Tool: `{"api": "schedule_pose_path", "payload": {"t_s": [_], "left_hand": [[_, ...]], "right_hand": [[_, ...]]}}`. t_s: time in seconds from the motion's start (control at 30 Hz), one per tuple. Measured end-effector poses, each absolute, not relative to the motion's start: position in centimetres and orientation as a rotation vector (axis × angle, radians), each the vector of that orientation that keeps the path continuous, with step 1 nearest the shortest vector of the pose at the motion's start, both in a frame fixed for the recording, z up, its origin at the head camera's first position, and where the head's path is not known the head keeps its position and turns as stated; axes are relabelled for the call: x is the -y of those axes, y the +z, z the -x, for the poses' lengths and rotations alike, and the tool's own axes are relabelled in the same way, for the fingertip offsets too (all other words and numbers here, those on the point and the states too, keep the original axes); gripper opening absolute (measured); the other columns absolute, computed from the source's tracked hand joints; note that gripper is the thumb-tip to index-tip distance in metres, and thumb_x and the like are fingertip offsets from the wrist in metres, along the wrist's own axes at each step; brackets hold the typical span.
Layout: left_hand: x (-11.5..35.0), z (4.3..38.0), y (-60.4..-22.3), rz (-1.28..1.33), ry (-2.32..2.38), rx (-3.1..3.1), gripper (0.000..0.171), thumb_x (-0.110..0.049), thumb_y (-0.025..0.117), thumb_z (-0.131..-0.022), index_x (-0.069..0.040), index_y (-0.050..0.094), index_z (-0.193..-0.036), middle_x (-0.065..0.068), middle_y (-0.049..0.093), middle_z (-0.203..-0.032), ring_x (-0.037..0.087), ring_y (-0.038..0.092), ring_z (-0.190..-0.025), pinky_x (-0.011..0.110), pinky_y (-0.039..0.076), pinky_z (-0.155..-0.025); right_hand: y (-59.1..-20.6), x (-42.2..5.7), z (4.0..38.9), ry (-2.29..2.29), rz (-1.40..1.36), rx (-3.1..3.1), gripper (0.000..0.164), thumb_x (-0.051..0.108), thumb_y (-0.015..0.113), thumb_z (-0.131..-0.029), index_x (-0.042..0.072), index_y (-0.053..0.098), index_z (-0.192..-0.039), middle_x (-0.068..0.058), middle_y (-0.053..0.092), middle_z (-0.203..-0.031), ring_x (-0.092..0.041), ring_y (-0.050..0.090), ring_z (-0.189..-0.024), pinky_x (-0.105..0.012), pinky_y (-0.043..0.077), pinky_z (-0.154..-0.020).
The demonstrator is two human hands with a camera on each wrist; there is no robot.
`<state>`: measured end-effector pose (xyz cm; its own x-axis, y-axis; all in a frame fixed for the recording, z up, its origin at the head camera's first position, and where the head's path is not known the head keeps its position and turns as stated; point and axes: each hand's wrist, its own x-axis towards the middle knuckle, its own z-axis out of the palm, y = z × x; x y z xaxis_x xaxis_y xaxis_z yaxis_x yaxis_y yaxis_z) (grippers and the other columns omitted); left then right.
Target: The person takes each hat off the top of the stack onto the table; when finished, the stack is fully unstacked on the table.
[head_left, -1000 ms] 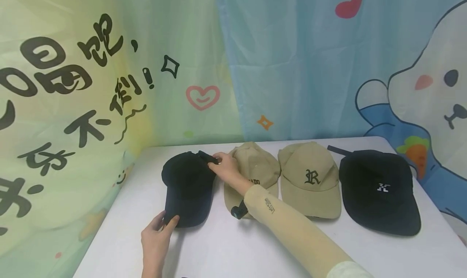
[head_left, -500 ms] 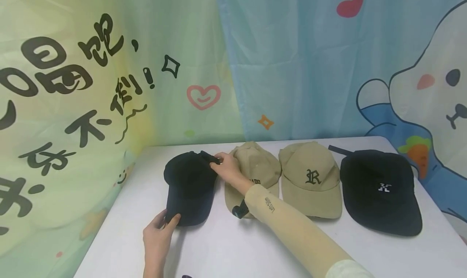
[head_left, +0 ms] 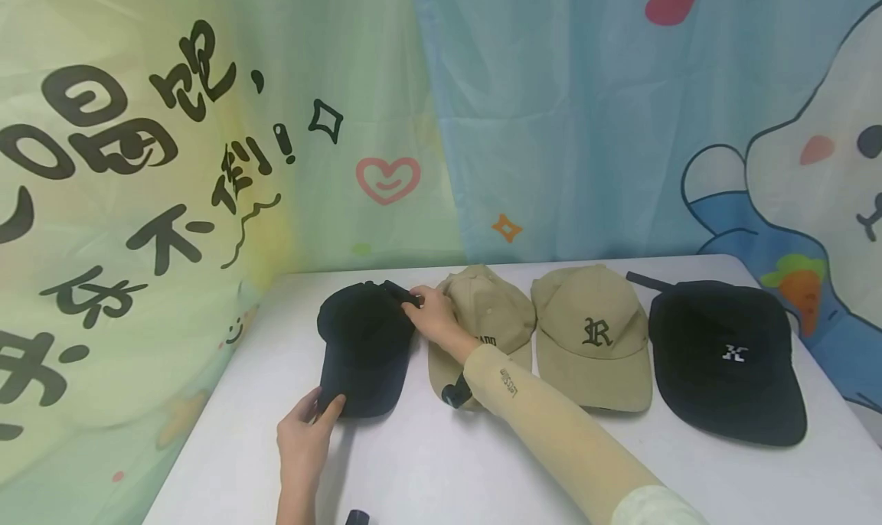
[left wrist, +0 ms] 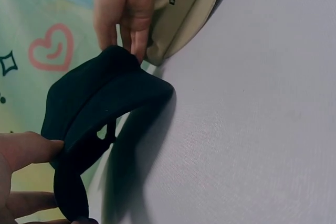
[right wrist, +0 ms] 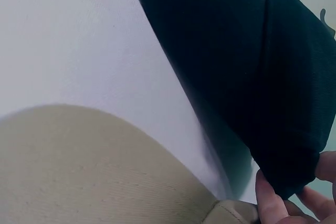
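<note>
A plain dark baseball cap [head_left: 365, 349] is held at the left end of the table, its brim toward me and a shadow beneath it. My left hand [head_left: 306, 433] pinches the front left corner of the brim between thumb and fingers. At the back of the cap, my right hand [head_left: 436, 314] grips the strap end. In the left wrist view, the cap [left wrist: 100, 95] is tilted, and part of its brim stands off the white surface. The right wrist view shows my fingertips [right wrist: 270, 203] pinching the narrow end of the dark fabric.
Right of the held cap lie a beige cap with lettering [head_left: 485, 303], partly behind my forearm, a beige cap with an R [head_left: 592, 303], and a black cap with a white mark [head_left: 723, 334]. They line the rear of the white table [head_left: 427, 471], before a printed curtain [head_left: 586, 127].
The dark cap and both hands have shifted slightly right, and the brim's front edge sits a little higher in view. Both hands keep their hold. The head view has drifted slightly.
</note>
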<state>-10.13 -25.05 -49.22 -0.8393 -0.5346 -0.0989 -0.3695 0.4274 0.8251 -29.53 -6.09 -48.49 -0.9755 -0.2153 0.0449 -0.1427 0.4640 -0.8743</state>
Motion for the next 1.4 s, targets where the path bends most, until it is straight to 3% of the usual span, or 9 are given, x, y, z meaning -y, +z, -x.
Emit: {"api": "schedule_pose_path", "payload": {"t_s": [1.27,1.4], "left_hand": [[24.67,10.49,-49.77,-0.823,-1.391,2.454,0.064,-0.041,0.071,-0.091,0.0,0.055,-0.137,0.031,0.049,-0.139,0.048,0.049,-0.126,0.058,0.044,-0.101],[24.72,10.46,-49.68,-0.838,-1.387,2.467,0.065,-0.042,0.071,-0.091,-0.001,0.054,-0.138,0.029,0.048,-0.141,0.048,0.041,-0.133,0.062,0.037,-0.106]], "right_hand": [[-49.05,6.08,29.91,-1.455,0.322,-2.636,0.043,0.023,0.059,-0.101,0.005,0.054,-0.139,-0.019,0.059,-0.13,-0.032,0.055,-0.121,-0.047,0.046,-0.102],[-49.06,6.11,29.81,-1.461,0.33,-2.623,0.043,0.022,0.058,-0.101,0.004,0.054,-0.139,-0.02,0.06,-0.129,-0.033,0.055,-0.12,-0.048,0.045,-0.102]]}}
